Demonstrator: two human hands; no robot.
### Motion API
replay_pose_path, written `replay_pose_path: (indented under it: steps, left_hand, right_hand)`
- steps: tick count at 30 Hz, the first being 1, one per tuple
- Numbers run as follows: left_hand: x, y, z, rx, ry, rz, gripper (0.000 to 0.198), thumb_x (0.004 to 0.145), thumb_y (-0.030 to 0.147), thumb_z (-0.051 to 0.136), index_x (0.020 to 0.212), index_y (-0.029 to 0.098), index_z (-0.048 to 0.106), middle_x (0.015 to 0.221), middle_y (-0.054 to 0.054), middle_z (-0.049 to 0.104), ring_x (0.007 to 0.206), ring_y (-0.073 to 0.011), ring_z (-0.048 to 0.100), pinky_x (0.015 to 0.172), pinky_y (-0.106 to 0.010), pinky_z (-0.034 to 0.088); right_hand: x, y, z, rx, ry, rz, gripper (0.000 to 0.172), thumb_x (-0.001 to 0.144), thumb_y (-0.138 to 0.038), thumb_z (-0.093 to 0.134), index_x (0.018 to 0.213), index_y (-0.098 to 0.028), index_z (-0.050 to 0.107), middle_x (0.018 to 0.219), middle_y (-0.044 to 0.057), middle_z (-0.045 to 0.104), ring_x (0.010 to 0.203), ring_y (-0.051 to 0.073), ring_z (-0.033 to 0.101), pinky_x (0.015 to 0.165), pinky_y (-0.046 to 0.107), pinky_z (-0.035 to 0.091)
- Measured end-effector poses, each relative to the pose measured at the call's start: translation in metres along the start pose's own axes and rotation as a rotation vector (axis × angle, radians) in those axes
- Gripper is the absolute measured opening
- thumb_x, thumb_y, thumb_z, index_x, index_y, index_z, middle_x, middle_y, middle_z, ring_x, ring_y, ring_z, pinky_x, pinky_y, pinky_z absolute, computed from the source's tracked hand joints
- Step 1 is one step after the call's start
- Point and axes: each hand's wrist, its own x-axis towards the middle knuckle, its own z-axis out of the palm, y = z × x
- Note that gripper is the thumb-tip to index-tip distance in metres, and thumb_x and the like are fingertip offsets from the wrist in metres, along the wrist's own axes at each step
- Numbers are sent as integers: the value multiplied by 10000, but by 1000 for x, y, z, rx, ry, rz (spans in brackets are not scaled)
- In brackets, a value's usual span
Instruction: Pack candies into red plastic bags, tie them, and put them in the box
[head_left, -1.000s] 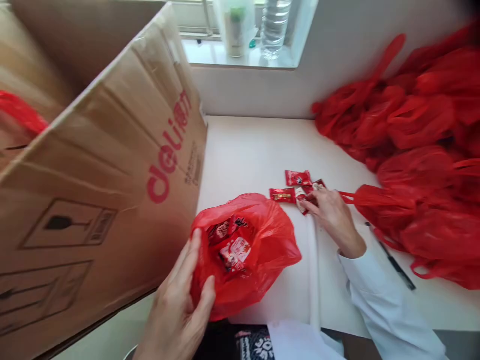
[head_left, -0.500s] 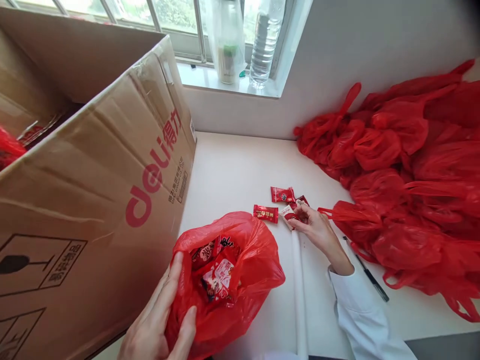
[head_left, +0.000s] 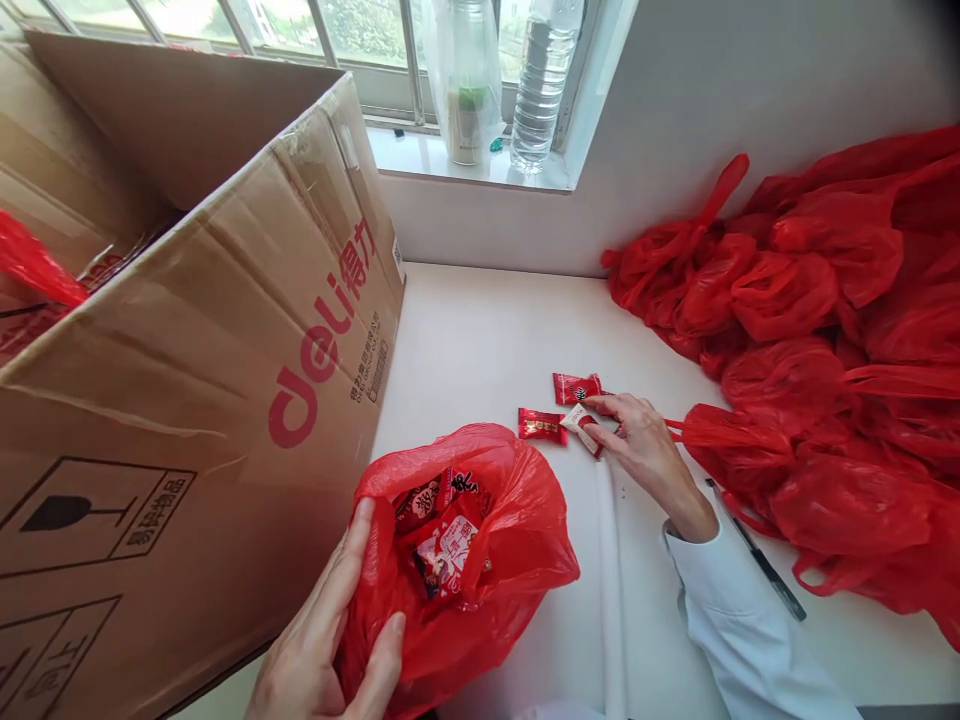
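Red bag (head_left: pixel 525 510) gaped, seemingly because the left hand (head_left: pixel 316 635) gripped its side; the right hand (head_left: pixel 642 445) touched a white-and-red packet (head_left: pixel 580 426), grip unclear.

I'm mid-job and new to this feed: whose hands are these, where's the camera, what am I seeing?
There's no machine here: these are a person's bare hands, seen by a camera worn on the head, looking forward and down. The left hand holds the side of an open red plastic bag with printed wrapped packets inside. The right hand touches a small white-and-red wrapped packet on the white tabletop; I can't tell if it's gripped. Small red wrapped packets lie beside it. Further right are a slim dark pen and heaped red plastic bags; a brown cardboard box stands left.
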Motion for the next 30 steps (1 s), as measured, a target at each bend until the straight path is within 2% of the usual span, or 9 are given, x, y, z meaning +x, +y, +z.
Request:
replay_pose_path:
  steps: [5,10,16,21,24,27,30]
  left_hand:
    - [1,12,-5,5,-68,27,605,912,267,482,1473,310,260,1479,-2,428,1308,-213,469,1062,-346,397]
    - [-2,27,-8,-80,-111,0,642,908,228,476,1479,349,208,1515,37,365,1348,-180,420,1105,-357,348]
    - [-3,33,-9,-116,-150,-15,688,894,181,467,1478,386,168,1525,94,333,1365,-120,391,1141,-291,310]
    - [-1,36,-10,-35,-117,43,657,872,154,459,1479,272,239,1523,24,350,1385,-122,357,1160,-292,256]
    - [-2,34,-10,-28,-112,53,652,872,153,448,1481,252,238,1517,6,361,1380,-133,367,1150,-308,273]
    - [-2,28,-9,-37,-98,46,642,884,169,450,1480,275,238,1507,10,379,1364,-141,395,1126,-307,314]
    - [-1,23,-7,-60,-78,52,626,895,189,457,1473,308,247,1496,13,399,1332,-149,445,1103,-317,352]
  right_hand:
    - [21,-4,8,-68,-2,-117,319,920,-343,425,1068,-203,671,1113,81,645,1067,239,525,933,371,397]
    - [42,9,18,-180,-33,-126,394,901,-320,430,1227,-171,594,1188,143,594,1140,322,458,895,431,411]
    - [42,20,18,-269,-38,-132,374,895,-349,449,1204,-199,598,1108,130,624,1097,319,471,810,413,429]
    - [41,22,21,-285,-20,-188,381,904,-355,440,1222,-204,585,1100,155,622,1082,334,485,807,431,432]
    - [44,19,22,-277,30,-252,405,919,-352,400,1206,-145,598,1161,191,579,1115,344,486,887,484,422]
    - [43,11,21,-247,27,-368,392,945,-364,378,1162,-157,632,1191,153,579,1177,294,471,987,461,401]
    - [37,1,20,-227,-42,-469,324,937,-403,446,1101,-222,660,1124,84,631,1193,251,462,980,400,427]
